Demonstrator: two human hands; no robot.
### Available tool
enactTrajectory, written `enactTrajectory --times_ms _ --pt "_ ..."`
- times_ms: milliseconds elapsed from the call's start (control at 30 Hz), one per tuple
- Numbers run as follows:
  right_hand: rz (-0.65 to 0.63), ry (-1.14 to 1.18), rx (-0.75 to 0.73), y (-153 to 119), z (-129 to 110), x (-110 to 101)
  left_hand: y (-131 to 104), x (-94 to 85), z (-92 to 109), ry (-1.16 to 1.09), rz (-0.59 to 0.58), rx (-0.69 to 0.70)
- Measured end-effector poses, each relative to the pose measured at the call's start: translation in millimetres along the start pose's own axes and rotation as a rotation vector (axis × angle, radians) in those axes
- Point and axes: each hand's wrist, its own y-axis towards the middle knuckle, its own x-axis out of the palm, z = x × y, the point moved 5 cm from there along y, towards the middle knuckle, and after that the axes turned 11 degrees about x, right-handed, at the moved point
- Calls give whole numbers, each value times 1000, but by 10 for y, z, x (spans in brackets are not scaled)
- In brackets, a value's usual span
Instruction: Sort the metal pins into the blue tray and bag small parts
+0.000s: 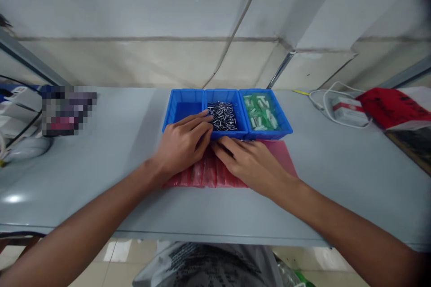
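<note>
My left hand reaches over the front wall of the blue bins, fingers bent and held together. Its fingertips are at the edge of the short metal pins in the middle bin; whether a pin is between them is hidden. My right hand lies low in front of that bin, its fingers closed at the upper edge of the red plastic bags. These bags lie overlapping in a row on the table, partly under both hands. The two hands' fingertips nearly meet.
The left blue bin shows its bare blue floor. White plastic pieces on green fill the right bin. A white box with cable and a red packet stand right. White devices crowd the table's left end.
</note>
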Motion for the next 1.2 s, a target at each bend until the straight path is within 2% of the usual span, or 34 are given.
enactTrajectory --times_ms 100,233,467,633,700,800,867,967,1033,1100,1200 --pt "28 -30 -32 24 -60 -25 4 -11 -53 -70 3 -116" --pt "-23 -84 -56 133 -157 -4 -8 6 -105 -182 -3 -257" --pt "-15 -65 -151 360 -297 67 -1 6 -94 -192 -13 -286" --pt "2 -49 -190 378 -301 43 5 -5 -104 -161 -22 -273" --pt "50 -7 -204 342 -242 -23 10 -15 -111 -163 -27 -257" --pt "250 196 -121 243 -20 -196 24 -41 -99 -177 -24 -205" --pt "393 418 6 158 195 -292 40 -77 -63 -195 20 -143" --pt "501 699 228 53 458 -327 64 -122 26 -201 75 -16" --pt "501 951 397 12 562 -288 73 -132 82 -153 75 60" --pt "440 1252 523 -4 577 -219 72 -146 117 -102 91 113" --pt "357 1531 564 -1 495 -185 56 -182 134 -69 151 159"
